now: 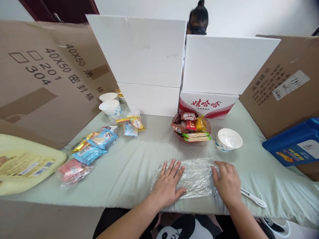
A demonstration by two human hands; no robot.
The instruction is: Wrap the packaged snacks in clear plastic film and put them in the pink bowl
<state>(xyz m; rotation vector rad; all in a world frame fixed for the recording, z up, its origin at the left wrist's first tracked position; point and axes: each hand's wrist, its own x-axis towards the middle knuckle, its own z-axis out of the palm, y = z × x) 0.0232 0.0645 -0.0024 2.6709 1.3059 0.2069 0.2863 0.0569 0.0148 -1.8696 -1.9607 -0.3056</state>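
Both hands lie flat and open on a crinkly clear plastic sheet (194, 177) at the near edge of the surface (129, 169). The left hand (168, 186) presses its left end, the right hand (228, 184) its right end. Neither grips anything. A bowl of snacks (191, 130) sits just behind.

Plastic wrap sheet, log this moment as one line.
left hand flat on plastic wrap | right hand flat on it | snack bowl behind
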